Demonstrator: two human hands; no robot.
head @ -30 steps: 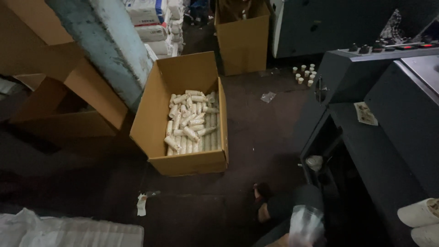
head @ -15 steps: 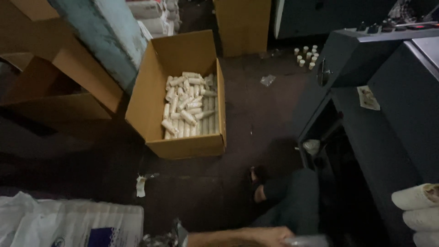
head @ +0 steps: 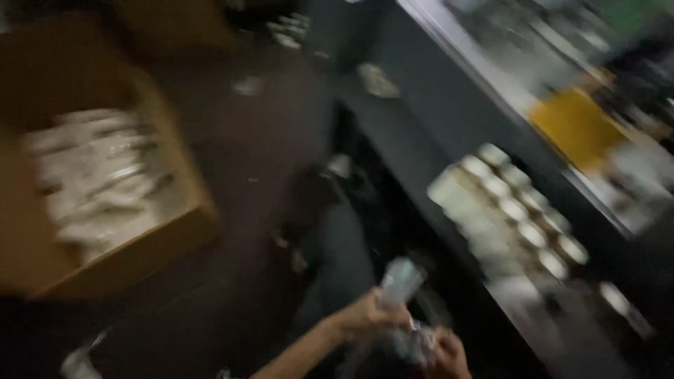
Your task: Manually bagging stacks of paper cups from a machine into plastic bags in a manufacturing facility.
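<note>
Blurrily, my left hand (head: 365,317) gripped a clear plastic-wrapped bundle (head: 400,282) that my right hand (head: 444,354) seemed to pinch lower down, beside stacked white rolls (head: 505,210) on the machine (head: 449,112), the cardboard box (head: 105,189) already part-filled.

Dim scene, heavy motion blur across whole frame, streaks running diagonally. No edge sharp anywhere. Floor (head: 267,161) at centre near black, detail lost in shadow. Cardboard box (head: 140,245) at left smeared, its pale contents a whitish blur. Brightest patches upper right: yellow panel (head: 579,126) and washed-out pale area beside it. Row of pale rolls (head: 505,210) at right ghosted, doubled outlines. Hands (head: 393,330) at bottom centre dimly lit, soft, fingers indistinct. Bottom left corner almost black.
</note>
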